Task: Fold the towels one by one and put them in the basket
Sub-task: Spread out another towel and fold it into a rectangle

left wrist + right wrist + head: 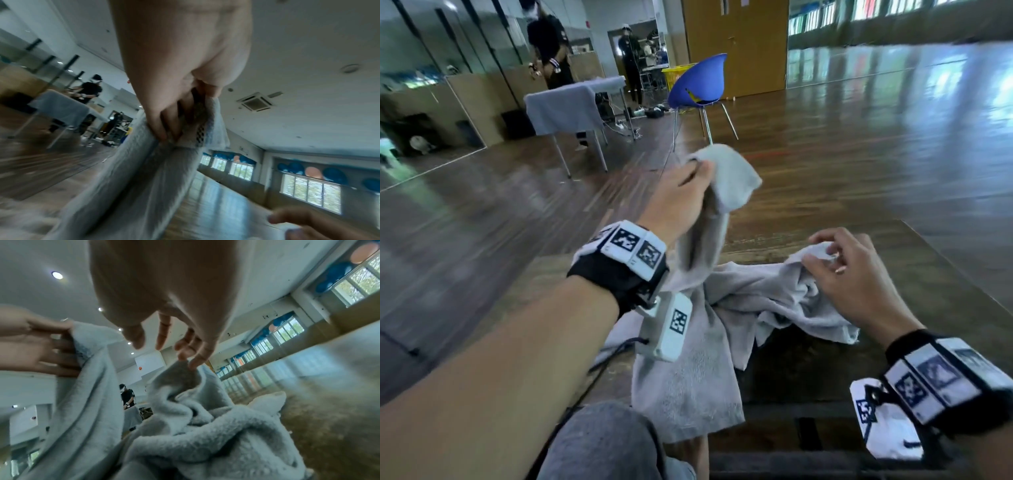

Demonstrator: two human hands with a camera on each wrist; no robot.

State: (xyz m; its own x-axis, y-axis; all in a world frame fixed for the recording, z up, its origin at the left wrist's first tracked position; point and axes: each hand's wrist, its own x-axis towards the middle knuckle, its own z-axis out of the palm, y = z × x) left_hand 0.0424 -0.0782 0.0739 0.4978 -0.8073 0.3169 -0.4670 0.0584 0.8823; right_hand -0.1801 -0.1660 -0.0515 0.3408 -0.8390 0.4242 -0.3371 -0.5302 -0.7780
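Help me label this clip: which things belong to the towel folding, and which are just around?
Job: grey towel, left hand gripping its raised corner, right hand over another part.
Around: wooden table, blue chair, yellow basket, cloth-covered table.

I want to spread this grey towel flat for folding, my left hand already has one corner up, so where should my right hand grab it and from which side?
Probably the raised corner under the right hand. Come from above and pinch it: it peaks up from the crumpled towel on the table, opposite the left hand.
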